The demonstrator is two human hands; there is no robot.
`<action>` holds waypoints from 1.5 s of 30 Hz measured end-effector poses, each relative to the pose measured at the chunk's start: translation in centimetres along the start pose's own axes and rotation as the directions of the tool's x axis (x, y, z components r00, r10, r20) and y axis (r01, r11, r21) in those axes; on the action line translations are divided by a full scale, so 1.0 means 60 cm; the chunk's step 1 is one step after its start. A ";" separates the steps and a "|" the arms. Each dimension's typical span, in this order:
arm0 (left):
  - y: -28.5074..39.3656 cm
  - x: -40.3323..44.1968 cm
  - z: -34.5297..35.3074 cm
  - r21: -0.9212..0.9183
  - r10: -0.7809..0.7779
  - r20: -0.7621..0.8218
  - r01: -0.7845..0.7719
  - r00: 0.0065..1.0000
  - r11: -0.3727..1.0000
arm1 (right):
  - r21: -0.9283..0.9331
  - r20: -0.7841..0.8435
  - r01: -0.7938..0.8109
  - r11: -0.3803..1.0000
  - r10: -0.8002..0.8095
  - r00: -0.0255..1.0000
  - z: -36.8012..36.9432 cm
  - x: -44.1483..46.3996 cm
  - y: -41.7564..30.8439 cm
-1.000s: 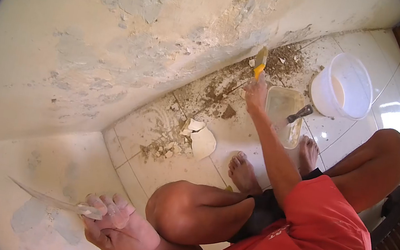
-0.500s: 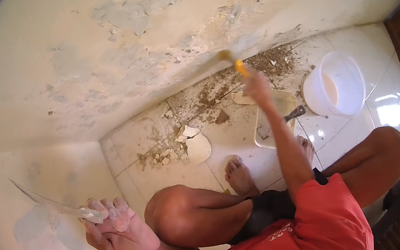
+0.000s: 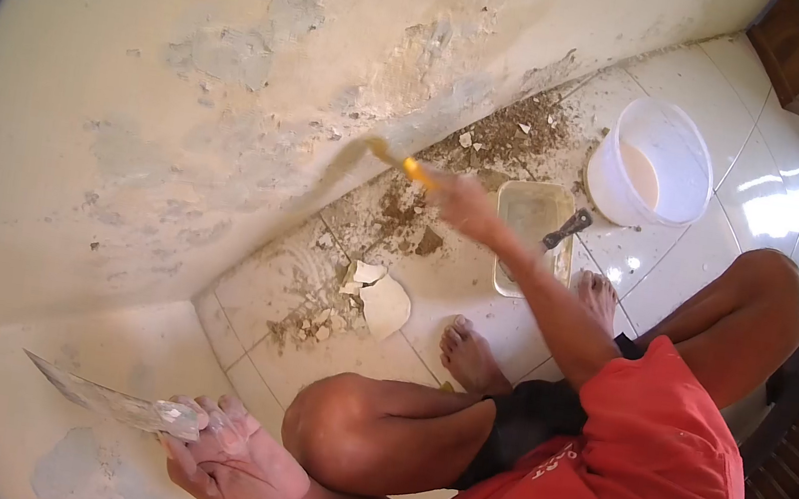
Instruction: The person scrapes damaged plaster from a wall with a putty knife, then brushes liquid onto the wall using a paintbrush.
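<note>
My right hand (image 3: 468,208) is closed round the handle of a yellow-handled brush (image 3: 414,169), its tan head blurred by motion. The brush head is at the foot of the patchy wall (image 3: 223,135), where paint has flaked and grey patches show. At the lower left my left hand (image 3: 240,461) is palm up, its fingers curled on a scraper (image 3: 102,399) whose wide metal blade points left. The blade stands apart from the brush.
A rectangular tub (image 3: 538,195) holds a dark-handled scraper (image 3: 567,229). Right of it stands a translucent bucket (image 3: 671,179) with pale contents. Broken plaster pieces (image 3: 384,308) and brown debris (image 3: 510,138) lie on the floor tiles along the wall, near my feet (image 3: 477,354).
My right hand and the brush have moved left and down along the wall's foot. The scraper in my left hand has tilted, showing more of its blade. The view has shifted slightly.
</note>
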State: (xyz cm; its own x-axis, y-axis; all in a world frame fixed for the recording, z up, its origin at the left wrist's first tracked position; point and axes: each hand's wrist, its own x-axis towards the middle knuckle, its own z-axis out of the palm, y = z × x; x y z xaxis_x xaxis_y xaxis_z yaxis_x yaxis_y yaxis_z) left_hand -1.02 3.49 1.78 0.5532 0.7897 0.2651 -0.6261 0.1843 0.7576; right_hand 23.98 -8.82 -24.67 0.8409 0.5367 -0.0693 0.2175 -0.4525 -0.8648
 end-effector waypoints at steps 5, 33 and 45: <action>0.006 -0.003 0.004 0.027 0.003 -0.024 -0.003 1.000 1.000 | -0.154 -0.358 0.050 0.987 -0.103 0.928 -0.168 0.045 0.192; 0.001 -0.002 0.003 -0.001 -0.009 -0.063 0.009 0.998 1.000 | 0.838 -0.242 -0.060 0.542 0.469 0.849 0.100 0.030 0.039; 0.007 -0.016 0.006 0.054 0.007 -0.048 -0.004 0.999 0.999 | 0.892 0.306 -0.379 0.245 0.287 0.908 0.169 0.033 0.031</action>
State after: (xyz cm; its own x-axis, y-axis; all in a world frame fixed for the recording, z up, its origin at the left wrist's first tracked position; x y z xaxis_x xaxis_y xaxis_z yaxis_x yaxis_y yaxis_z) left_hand -1.62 2.59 2.05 0.5219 0.8182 0.2411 -0.5980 0.1494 0.7875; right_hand 21.06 -1.37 -31.45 0.6739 0.5753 -0.4637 -0.7074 0.3213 -0.6295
